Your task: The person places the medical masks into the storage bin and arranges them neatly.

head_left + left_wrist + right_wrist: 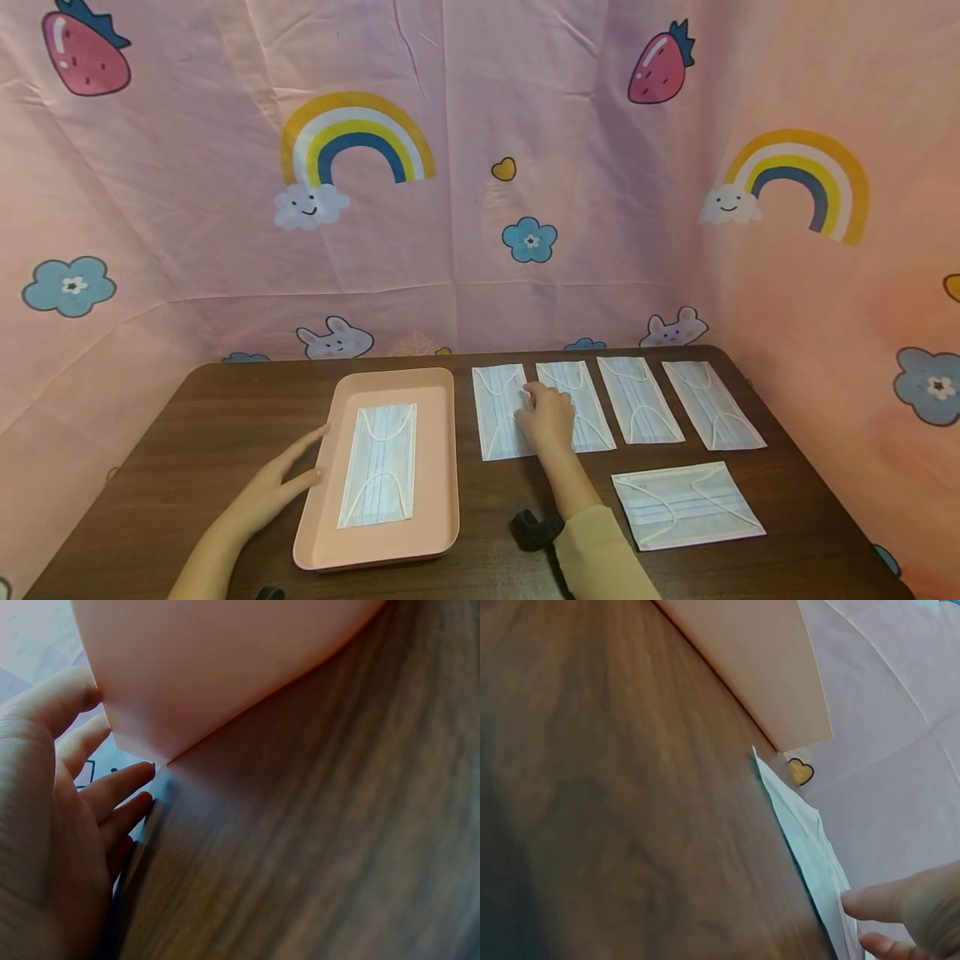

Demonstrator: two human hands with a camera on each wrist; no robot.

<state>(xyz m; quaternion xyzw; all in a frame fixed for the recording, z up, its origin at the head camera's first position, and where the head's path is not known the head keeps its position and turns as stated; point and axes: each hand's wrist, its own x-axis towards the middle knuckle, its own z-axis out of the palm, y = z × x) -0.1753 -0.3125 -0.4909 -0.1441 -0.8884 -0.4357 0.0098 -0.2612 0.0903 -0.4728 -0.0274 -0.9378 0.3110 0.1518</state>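
pink and lilac cloth (465,108), printed with rainbows, strawberries, blue flowers and rabbits, hangs behind and beside a dark wooden table (195,467). left of the table's middle sits a shallow pink tray (435,467) with rounded corners, and inside it one pale blue face mask (377,467) lies flat, its ear loops on top.

the left hand (266,492) rests at the tray's left side, fingers extended and thumb apart from them, tips touching the rim.

to the right of the tray, four masks lie side by side, long sides running away from the person: a first mask (498,417) nearest the tray, then a second mask (588,417), a third mask (640,400) and a fourth mask (712,406). a fifth mask (686,506) lies crosswise, nearer the person.

the right hand (550,417) is over the first and second masks, partly covering both, its fingers bent, thumb and forefinger apart. the right wrist view shows its fingertips at a mask's edge; whether they press on it i cannot tell. a tan sleeve (603,554) covers that forearm.
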